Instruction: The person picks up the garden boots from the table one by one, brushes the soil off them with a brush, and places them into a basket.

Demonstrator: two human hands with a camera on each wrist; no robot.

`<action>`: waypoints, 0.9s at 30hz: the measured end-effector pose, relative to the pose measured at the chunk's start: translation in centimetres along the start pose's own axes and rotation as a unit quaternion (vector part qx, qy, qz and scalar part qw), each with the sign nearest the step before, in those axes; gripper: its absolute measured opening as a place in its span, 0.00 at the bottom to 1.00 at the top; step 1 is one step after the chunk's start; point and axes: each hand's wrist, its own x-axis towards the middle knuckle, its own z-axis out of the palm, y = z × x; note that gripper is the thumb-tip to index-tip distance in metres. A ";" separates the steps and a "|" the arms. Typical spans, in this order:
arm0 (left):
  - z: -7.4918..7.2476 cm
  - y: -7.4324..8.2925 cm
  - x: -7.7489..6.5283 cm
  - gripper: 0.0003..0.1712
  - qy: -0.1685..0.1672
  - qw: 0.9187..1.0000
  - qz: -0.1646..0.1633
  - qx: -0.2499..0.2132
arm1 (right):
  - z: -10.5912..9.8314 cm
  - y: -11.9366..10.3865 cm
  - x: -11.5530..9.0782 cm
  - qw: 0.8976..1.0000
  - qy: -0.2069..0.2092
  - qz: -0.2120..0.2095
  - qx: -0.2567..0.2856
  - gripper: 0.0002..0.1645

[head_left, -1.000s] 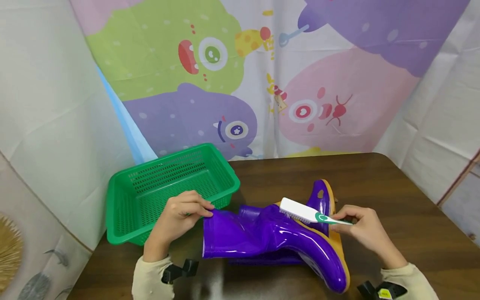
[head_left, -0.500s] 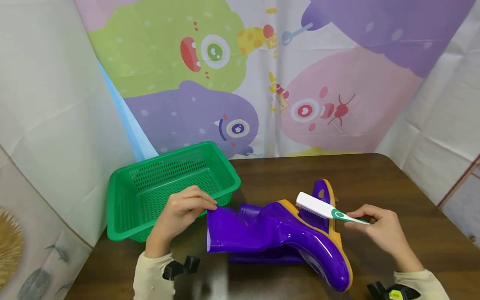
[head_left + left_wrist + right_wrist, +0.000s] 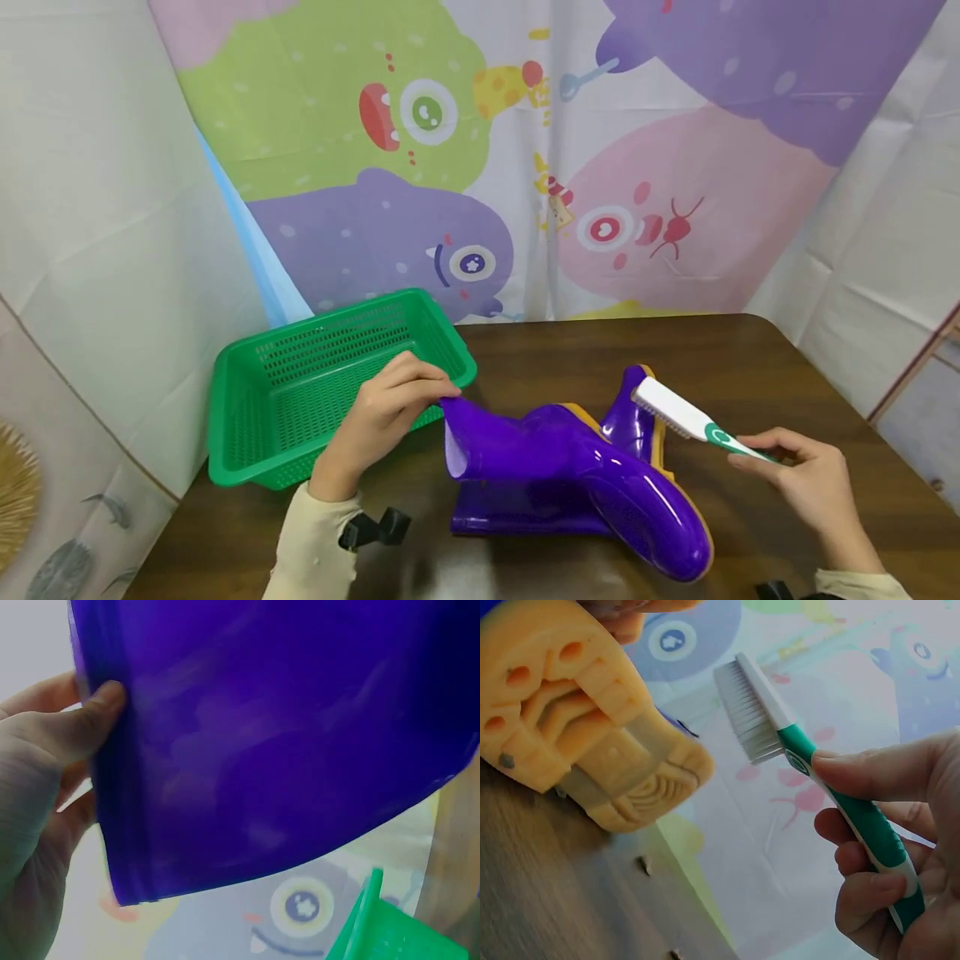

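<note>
A glossy purple rain boot point(image 3: 525, 446) with a yellow-orange sole lies on its side across a second purple boot point(image 3: 525, 510) on the table. My left hand point(image 3: 390, 404) pinches the top edge of the upper boot's shaft, thumb on one face in the left wrist view. That shaft is raised and its pale lining shows. Right of the boots, my right hand point(image 3: 813, 479) grips the green-and-white handle of a scrub brush point(image 3: 675, 408). Its white bristles point(image 3: 748, 709) are apart from the sole point(image 3: 622, 750) in the right wrist view. A grey smudge marks that sole.
A green perforated basket point(image 3: 232, 417) stands behind my left hand, with nothing seen inside. Small dark bits point(image 3: 644, 864) lie on the brown wooden table point(image 3: 555, 350). A cartoon-printed curtain point(image 3: 420, 242) hangs along the table's back edge.
My left hand has moved up and to the right, lifting the boot's shaft and turning its opening into view. My right hand has drawn the brush rightward, away from the upper boot.
</note>
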 end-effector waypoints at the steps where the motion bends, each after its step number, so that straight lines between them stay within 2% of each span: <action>1: 0.2 0.0 0.4 0.12 0.001 1.000 0.006 0.002 | -0.1 0.2 0.0 1.000 0.007 0.009 0.009 0.09; 6: 1.4 -0.2 2.3 0.11 0.007 0.999 0.033 0.020 | -0.8 0.8 0.1 0.997 0.035 0.038 0.048 0.09; 13: 3.1 -0.5 4.6 0.10 0.019 0.997 0.058 0.055 | -1.1 1.9 0.3 0.994 0.054 0.069 0.059 0.09; 20: 4.2 -0.5 7.0 0.08 0.042 0.985 0.120 0.120 | -0.7 2.4 0.5 0.994 0.051 0.080 0.062 0.09; 27: 5.0 -0.1 9.1 0.07 0.038 0.977 0.132 0.164 | -0.9 2.8 0.2 0.994 0.051 0.090 0.043 0.08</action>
